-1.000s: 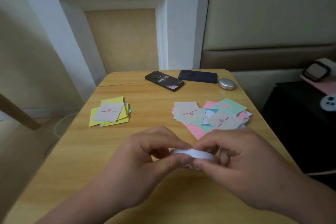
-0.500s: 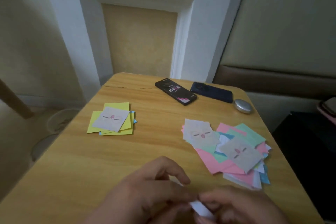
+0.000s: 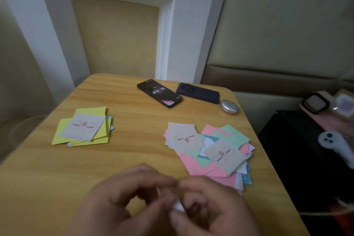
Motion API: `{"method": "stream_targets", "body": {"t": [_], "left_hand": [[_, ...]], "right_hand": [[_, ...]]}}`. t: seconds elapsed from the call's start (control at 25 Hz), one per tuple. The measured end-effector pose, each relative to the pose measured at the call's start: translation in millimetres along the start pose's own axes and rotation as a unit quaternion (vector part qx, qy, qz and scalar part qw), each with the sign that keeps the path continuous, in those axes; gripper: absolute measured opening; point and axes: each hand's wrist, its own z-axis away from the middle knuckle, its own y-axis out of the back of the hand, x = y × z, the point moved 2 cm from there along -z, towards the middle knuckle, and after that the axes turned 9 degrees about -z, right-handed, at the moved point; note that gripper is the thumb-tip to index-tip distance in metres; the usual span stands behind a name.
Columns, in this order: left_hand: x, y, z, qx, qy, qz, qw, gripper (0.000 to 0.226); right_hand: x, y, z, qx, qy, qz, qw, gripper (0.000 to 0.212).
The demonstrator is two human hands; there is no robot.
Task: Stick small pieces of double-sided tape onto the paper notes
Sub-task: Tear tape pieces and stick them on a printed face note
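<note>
tape pinched between left grip and right grip, blurred though. i read note pile just beyond right grip, nearer it.

Dim, flat light over the bench, shadows soft and faint. Left hand and right hand smear with motion blur at its near edge, the tape a white smudge. The wall behind it bows, probably lens distortion.

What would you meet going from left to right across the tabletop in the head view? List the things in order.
yellow note stack → black phone → dark blue phone → silver oval case. The pink and green note pile spans the same stretch as the phones and case, so it is left out.
</note>
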Motion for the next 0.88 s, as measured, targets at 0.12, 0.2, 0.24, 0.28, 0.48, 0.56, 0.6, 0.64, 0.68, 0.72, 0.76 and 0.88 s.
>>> {"method": "stream_targets", "body": {"t": [0.12, 0.2, 0.24, 0.28, 0.48, 0.56, 0.6, 0.64, 0.68, 0.72, 0.76, 0.88], "left_hand": [[4, -6, -10, 0.074, 0.171, 0.147, 0.972, 0.012], [8, -8, -15, 0.076, 0.216, 0.178, 0.957, 0.026], [12, -6, -21, 0.069, 0.225, 0.177, 0.956, 0.03], [14, -4, -27, 0.067, 0.236, 0.173, 0.954, 0.035], [0, -6, -44, 0.075, 0.251, 0.253, 0.931, 0.026], [1, -6, -44, 0.079, 0.24, 0.256, 0.933, 0.021], [1, -5, -43, 0.089, 0.237, 0.244, 0.936, 0.019], [1, -5, -42, 0.093, 0.239, 0.232, 0.938, 0.018], [1, -6, -39, 0.092, 0.245, 0.226, 0.938, 0.019], [1, -8, -38, 0.088, 0.253, 0.229, 0.936, 0.021], [1, -9, -37, 0.084, 0.259, 0.242, 0.931, 0.025], [-1, -13, -35, 0.073, 0.273, 0.28, 0.918, 0.03]], "right_hand": [[-11, -1, -5, 0.032, 0.016, -0.065, 0.997, 0.013], [-21, 1, -17, 0.045, 0.031, -0.102, 0.993, 0.009], [-26, 1, -23, 0.06, 0.047, -0.099, 0.992, 0.015], [-31, 2, -28, 0.073, 0.055, -0.09, 0.992, 0.02], [-49, 0, -50, 0.106, 0.073, -0.064, 0.99, 0.012], [-50, 0, -50, 0.106, 0.076, -0.053, 0.99, 0.012], [-50, 0, -49, 0.101, 0.075, -0.053, 0.991, 0.012], [-47, -1, -47, 0.098, 0.072, -0.051, 0.991, 0.012], [-44, -1, -44, 0.1, 0.066, -0.05, 0.992, 0.013], [-42, 0, -42, 0.104, 0.063, -0.055, 0.991, 0.013], [-40, 1, -40, 0.11, 0.062, -0.067, 0.99, 0.014], [-39, 2, -37, 0.129, 0.069, -0.078, 0.986, 0.015]]}}
